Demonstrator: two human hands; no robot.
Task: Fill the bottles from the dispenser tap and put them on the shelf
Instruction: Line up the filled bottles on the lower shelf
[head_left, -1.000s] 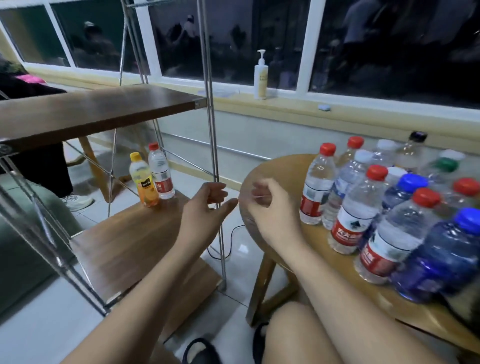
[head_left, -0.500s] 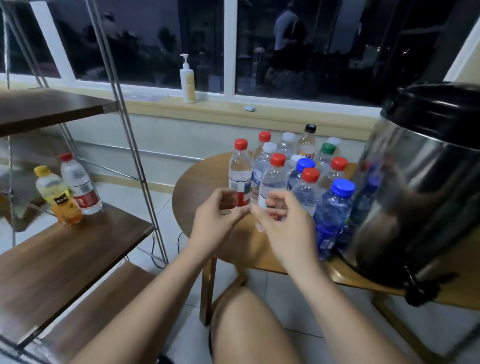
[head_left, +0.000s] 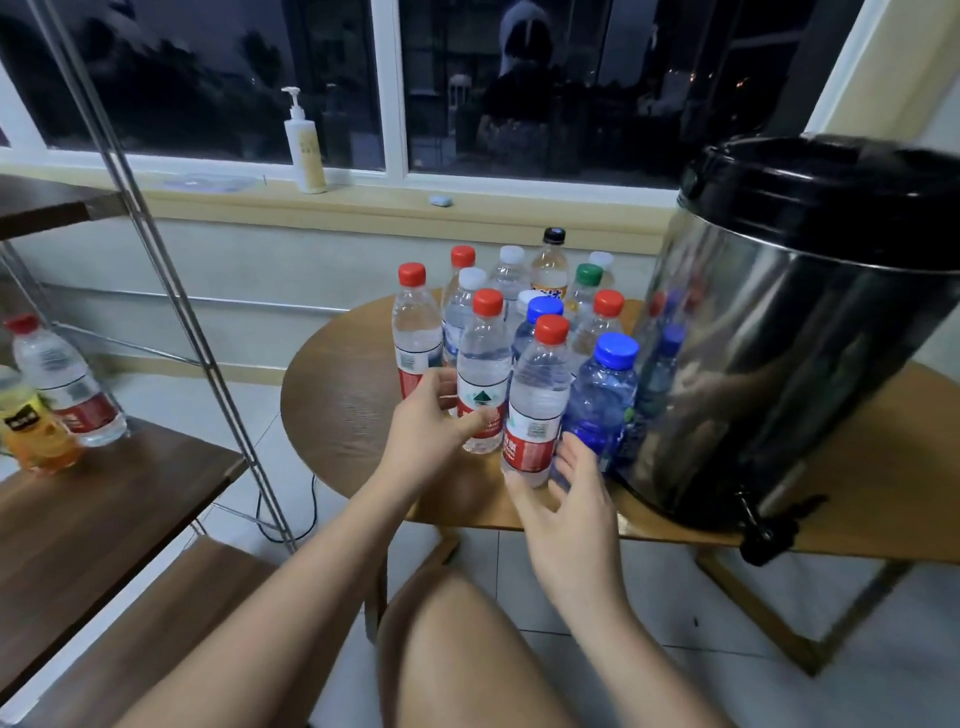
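thirteen capped plastic bottles (head_left: 415, 332) are standing in a tight cluster on the round wooden table (head_left: 337, 410), just left of the one large steel dispenser with a black lid (head_left: 810, 332). five are wearing red caps, four white, two blue, one green and one black. the dispenser's black tap (head_left: 766, 527) is hanging over the table's near edge.

the left hand (head_left: 431, 421) is gripping the clear red-capped bottle with a green triangle label (head_left: 483, 358). its thumb is lying across the label and its fingers are curling round the bottle's left side. the right hand (head_left: 569, 504) is reaching in with fingers straight and spread apart. they are lying in front of the base of the blue-tinted blue-capped bottle (head_left: 602, 395), and the thumb is sitting under the nearest clear red-capped bottle (head_left: 537, 395).

two more bottles are standing side by side on the wooden shelf board (head_left: 104, 499) at the left: one orange juice bottle (head_left: 36, 436) and one clear red-labelled bottle (head_left: 65, 384). one white pump bottle (head_left: 304, 150) is standing on the far window sill.
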